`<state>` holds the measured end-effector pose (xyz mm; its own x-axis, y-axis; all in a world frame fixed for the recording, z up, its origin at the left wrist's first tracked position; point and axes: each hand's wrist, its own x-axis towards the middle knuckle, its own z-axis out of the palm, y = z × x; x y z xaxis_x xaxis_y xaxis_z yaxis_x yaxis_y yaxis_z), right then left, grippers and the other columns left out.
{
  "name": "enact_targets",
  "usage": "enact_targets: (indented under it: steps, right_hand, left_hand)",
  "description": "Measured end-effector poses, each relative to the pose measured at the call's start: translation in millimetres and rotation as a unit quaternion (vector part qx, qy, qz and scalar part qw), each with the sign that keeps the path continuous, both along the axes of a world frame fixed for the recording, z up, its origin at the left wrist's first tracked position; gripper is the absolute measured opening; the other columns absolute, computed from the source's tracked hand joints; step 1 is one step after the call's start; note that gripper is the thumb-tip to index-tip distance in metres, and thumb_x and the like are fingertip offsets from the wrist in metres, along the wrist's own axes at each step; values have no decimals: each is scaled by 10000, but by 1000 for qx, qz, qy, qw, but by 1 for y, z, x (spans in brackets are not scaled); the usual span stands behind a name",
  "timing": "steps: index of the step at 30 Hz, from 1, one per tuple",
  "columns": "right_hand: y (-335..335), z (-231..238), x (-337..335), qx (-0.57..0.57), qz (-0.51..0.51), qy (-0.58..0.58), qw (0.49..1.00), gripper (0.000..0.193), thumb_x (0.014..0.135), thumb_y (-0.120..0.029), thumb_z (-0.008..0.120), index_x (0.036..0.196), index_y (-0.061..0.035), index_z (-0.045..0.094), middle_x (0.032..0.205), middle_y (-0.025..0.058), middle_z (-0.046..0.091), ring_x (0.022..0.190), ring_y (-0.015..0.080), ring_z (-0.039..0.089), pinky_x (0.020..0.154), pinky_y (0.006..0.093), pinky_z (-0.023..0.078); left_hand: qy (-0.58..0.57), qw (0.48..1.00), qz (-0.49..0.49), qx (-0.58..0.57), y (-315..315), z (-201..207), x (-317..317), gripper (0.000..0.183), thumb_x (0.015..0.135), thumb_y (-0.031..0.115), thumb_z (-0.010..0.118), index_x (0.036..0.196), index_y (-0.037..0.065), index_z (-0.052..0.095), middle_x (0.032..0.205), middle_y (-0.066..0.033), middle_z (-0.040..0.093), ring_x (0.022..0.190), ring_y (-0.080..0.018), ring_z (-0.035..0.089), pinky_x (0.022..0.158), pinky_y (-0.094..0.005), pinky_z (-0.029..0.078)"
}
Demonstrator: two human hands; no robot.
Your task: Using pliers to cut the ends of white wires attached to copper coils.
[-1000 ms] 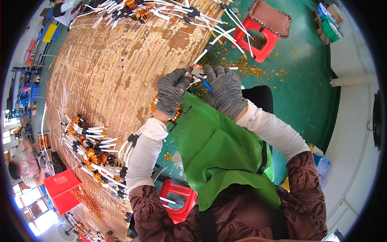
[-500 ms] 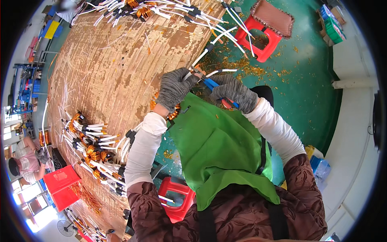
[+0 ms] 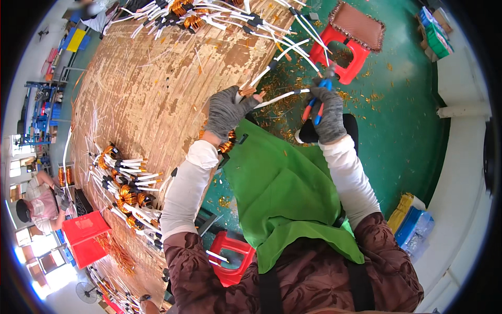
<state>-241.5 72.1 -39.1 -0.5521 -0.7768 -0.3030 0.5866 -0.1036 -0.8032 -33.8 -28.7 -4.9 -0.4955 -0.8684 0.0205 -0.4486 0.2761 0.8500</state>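
Left hand (image 3: 226, 111) in a grey knit glove was closed around a copper-wound coil (image 3: 228, 142), its grip tight on the part, with the coil's orange windings showing below the wrist at the near edge of the table (image 3: 157, 94). A white sleeved lead (image 3: 280, 97) ran from the left fingers across to the right hand (image 3: 328, 114), off the table edge and over the green floor (image 3: 408, 120). Right hand, also grey-gloved, held pliers with red and blue handles (image 3: 317, 104); its grip was wrapped around the handles, and the plier tip seemed to meet the end of the white lead, though that spot was small and hard to read. Both hands sat above a green apron (image 3: 285, 193) on the person's lap.

More coils with white leads lay in a pile at the table's left edge (image 3: 125, 180) and another pile along the far edge (image 3: 209, 15). Orange wire scraps (image 3: 293, 107) littered the floor by the table edge. A red stool (image 3: 340, 49) with a brown cushion stood beyond the right hand, a second red stool (image 3: 232, 256) near the left elbow. Another person (image 3: 39, 201) sat at far left beside red crates (image 3: 83, 235).
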Motion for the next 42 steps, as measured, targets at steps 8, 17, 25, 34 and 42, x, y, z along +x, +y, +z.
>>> enact_targets:
  steps: [8, 17, 25, 34, 42]
  right_hand:
    - [-12, -3, 82, -48, 201, -332, 920, 103, 856, -83, 551, 907, 5, 538, 801, 105, 596, 695, 203, 584, 651, 349, 513]
    - [-35, 4, 80, -135, 228, -245, 933, 134, 832, -61, 565, 944, 10, 547, 784, 107, 599, 699, 214, 600, 663, 349, 506]
    - [-41, 32, 54, -59, 305, 289, 906, 152, 825, -173, 595, 875, -31, 616, 691, 54, 601, 639, 146, 591, 583, 311, 462]
    - [-67, 12, 40, -43, 359, 290, 886, 281, 774, -250, 661, 933, -24, 609, 632, 37, 569, 495, 114, 517, 481, 289, 427]
    - [-26, 9, -22, -152, 286, -111, 939, 454, 763, -126, 617, 1174, 7, 477, 1049, 87, 561, 892, 165, 550, 846, 306, 432]
  left_hand:
    - [168, 973, -13, 158, 8, -7, 22, 194, 891, 117, 543, 1039, -2, 501, 818, -65, 593, 719, -110, 566, 645, -245, 479]
    - [168, 982, 3, 86, 10, -10, 19, 100, 886, 110, 552, 927, 20, 564, 752, -25, 586, 621, -77, 528, 575, -230, 454]
    - [171, 975, -19, 137, 7, -15, 21, 83, 882, 89, 545, 902, 13, 571, 736, -26, 575, 621, -81, 525, 566, -226, 440]
    - [-23, 995, -82, -55, -11, 1, 26, 253, 851, 170, 601, 1043, 9, 562, 868, -111, 605, 784, -174, 580, 702, -285, 466]
    - [-488, 850, -110, -162, 61, 37, 51, 1020, 509, 461, 795, 1350, 123, 328, 1355, -201, 332, 1159, -383, 405, 970, -465, 331]
